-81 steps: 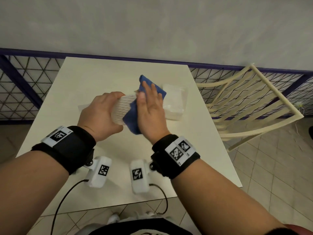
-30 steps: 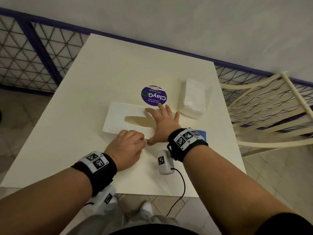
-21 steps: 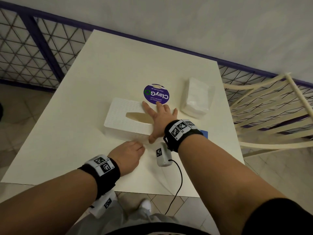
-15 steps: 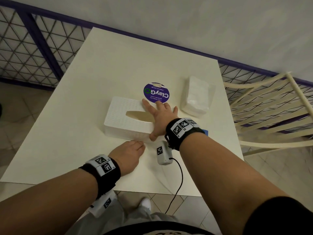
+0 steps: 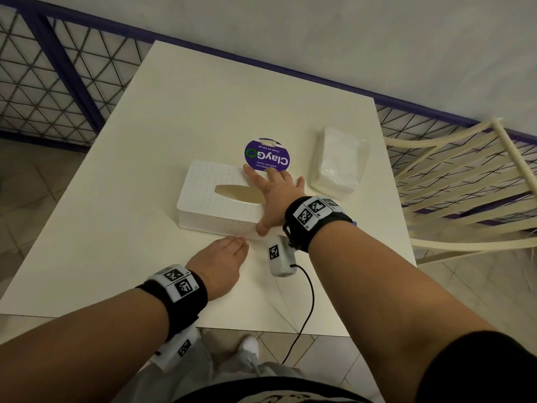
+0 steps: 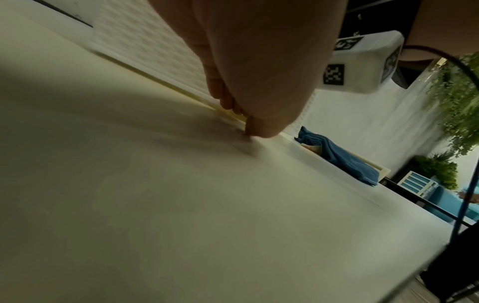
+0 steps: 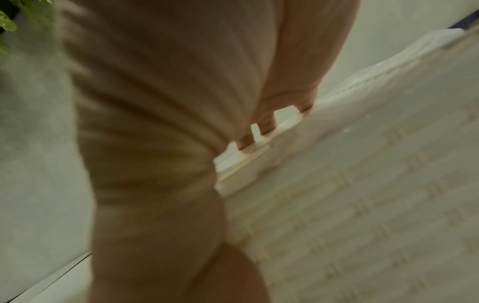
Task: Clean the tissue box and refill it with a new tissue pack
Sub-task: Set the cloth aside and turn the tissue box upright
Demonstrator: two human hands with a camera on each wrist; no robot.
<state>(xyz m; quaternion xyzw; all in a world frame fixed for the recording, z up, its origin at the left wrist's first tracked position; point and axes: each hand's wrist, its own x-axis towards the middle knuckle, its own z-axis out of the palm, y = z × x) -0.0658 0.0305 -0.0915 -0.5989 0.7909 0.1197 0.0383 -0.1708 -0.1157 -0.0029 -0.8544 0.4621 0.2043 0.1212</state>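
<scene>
Little has shifted in the last half second: my right hand [image 5: 271,196] stays spread over the right end of the white tissue box [image 5: 215,199] on the surface [image 5: 203,91], and my left hand [image 5: 222,263] stays at the box's near edge.

From the head view, my right grip lies released, fingers straight across the lid beside its oval slot, thumb down the near wall. My left grip is relaxed, fingertips [image 6: 249,127] on the surface at the box's base, holding nothing. A purple ClayGo sticker [image 5: 267,155] sits just beyond the box; the wrapped tissue pack [image 5: 337,162] lies to its right, apart. A blue cloth [image 6: 342,157] rests near the right edge.
</scene>
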